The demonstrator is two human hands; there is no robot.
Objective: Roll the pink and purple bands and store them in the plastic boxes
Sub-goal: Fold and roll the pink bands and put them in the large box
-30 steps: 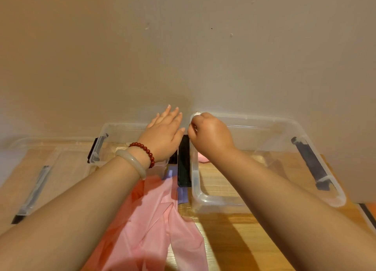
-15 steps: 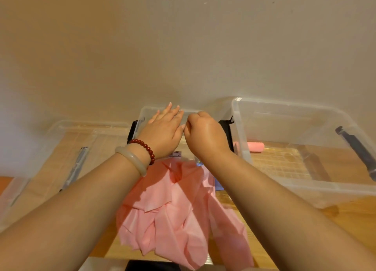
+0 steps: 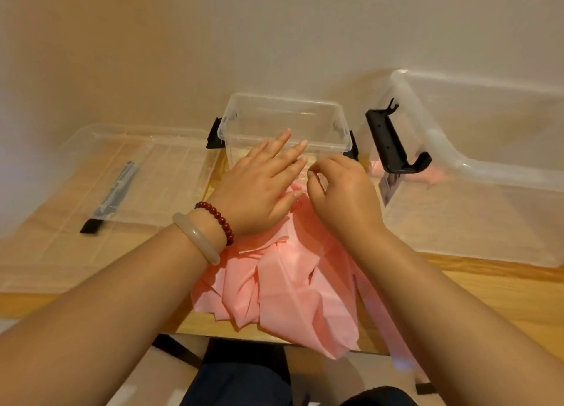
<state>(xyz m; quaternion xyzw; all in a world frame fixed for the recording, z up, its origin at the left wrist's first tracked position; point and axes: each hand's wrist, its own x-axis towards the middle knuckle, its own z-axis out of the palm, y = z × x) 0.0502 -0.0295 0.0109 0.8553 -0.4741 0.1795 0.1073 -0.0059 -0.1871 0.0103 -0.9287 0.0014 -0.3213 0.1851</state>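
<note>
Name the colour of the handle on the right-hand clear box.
Black; the handle shows best in the head view.

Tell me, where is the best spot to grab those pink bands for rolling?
Pinch one strip's far end, next to the small box, coming down from above. There the pink bands rest on the table under the flat left hand, so a single end can probably be picked out. The near part hangs crumpled over the table edge, layers overlapping.
</note>
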